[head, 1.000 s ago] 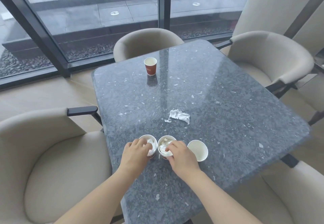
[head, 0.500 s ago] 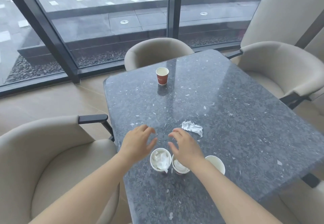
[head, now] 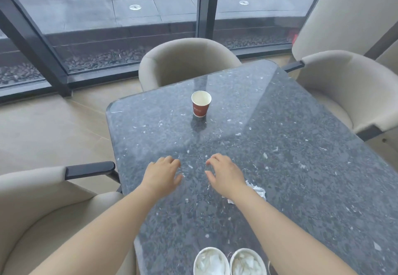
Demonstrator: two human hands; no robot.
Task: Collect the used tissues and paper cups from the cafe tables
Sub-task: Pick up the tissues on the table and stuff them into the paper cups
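A red paper cup [head: 201,103] stands upright and alone near the far edge of the dark speckled table [head: 301,145]. Both my hands hover over the table's middle, short of that cup, holding nothing: my left hand [head: 162,174] and my right hand [head: 225,173] have loosely spread fingers. A crumpled white tissue [head: 256,190] lies just right of my right wrist, partly hidden by it. At the near edge stand two cups stuffed with tissues, one [head: 211,260] on the left and one [head: 247,261] on the right. A third cup's rim [head: 269,267] barely shows behind my right forearm.
Beige armchairs surround the table: one at the far side [head: 185,59], one at the right [head: 349,87], one at the near left [head: 43,221] with a dark armrest [head: 89,169]. Floor-to-ceiling windows with dark frames [head: 206,5] run behind.
Both hands left the tissue-filled cups and moved forward over the table toward the red cup. The view shifted forward, so the filled cups now sit at the bottom edge.
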